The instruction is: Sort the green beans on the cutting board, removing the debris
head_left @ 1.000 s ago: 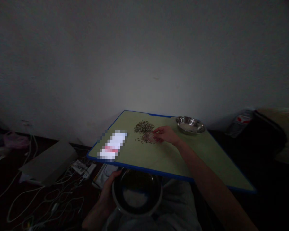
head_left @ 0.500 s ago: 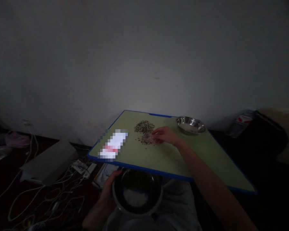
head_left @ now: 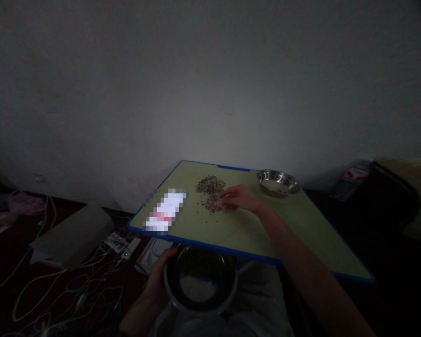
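Observation:
My left hand [head_left: 161,271] grips the rim of a metal bowl [head_left: 171,295] below the table's front edge, above my lap. At the small dark pieces that look like seeds [head_left: 210,184], heaped on the pale green tabletop [head_left: 252,231], is my right hand [head_left: 240,197]. Its fingers are bent together over the nearer, looser part of the heap, where a pinkish patch [head_left: 214,203] shows. Whatever is between those fingertips is too small to make out. A second, shallow metal bowl [head_left: 278,183] stands to the right of that hand, with something pale in it.
A lit, blurred-out phone-like screen [head_left: 166,210] lies at the table's left. Tangled white cables [head_left: 80,285], a power strip [head_left: 119,245] and a grey box [head_left: 73,238] are on the floor at left. Behind the table rises a wall [head_left: 210,93]; a dark bag [head_left: 389,196] sits at right.
A few dark pieces have shifted toward the table's front edge, and the nearer part of the heap looks rearranged. My right hand has moved very slightly; my left hand and its bowl stay put.

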A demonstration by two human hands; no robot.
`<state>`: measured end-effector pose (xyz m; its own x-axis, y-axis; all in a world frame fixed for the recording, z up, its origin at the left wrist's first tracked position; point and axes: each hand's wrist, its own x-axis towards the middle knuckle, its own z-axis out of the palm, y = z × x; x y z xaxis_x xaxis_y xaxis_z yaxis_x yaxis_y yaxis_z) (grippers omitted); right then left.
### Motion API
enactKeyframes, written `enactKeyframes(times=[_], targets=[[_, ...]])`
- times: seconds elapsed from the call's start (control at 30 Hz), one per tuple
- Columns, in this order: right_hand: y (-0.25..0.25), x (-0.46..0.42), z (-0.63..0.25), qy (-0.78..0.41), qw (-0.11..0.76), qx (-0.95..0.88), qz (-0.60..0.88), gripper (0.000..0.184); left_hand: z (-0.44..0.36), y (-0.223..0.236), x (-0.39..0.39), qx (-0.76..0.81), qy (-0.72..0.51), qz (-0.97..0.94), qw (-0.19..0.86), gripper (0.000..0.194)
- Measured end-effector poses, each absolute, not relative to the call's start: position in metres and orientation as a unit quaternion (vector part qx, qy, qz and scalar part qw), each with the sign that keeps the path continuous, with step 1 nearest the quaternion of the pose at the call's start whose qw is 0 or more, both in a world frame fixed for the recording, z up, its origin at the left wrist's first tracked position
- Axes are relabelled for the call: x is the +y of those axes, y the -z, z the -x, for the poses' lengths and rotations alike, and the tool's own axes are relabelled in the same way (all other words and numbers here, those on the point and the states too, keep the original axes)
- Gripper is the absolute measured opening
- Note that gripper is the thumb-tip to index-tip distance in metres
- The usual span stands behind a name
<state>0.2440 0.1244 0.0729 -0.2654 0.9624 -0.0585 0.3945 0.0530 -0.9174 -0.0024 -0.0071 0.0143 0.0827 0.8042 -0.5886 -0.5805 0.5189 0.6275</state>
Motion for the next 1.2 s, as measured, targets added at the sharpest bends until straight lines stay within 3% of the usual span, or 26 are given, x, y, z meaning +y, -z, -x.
enactKeyframes(times=[0.2,1.2], targets=[[-0.073,0.1231,-0.2433,-0.456,0.304,-0.659,0.515,0.02,0.0034,-0.0124,-0.0058,0.485,-0.478,-0.117,0.723,0.016],[-0.0742,0.1212,-0.2425,-0.487,0.271,-0.67,0.491,0.025,0.0011,-0.0212,-0.0077,0.481,-0.466,-0.122,0.732,0.021]])
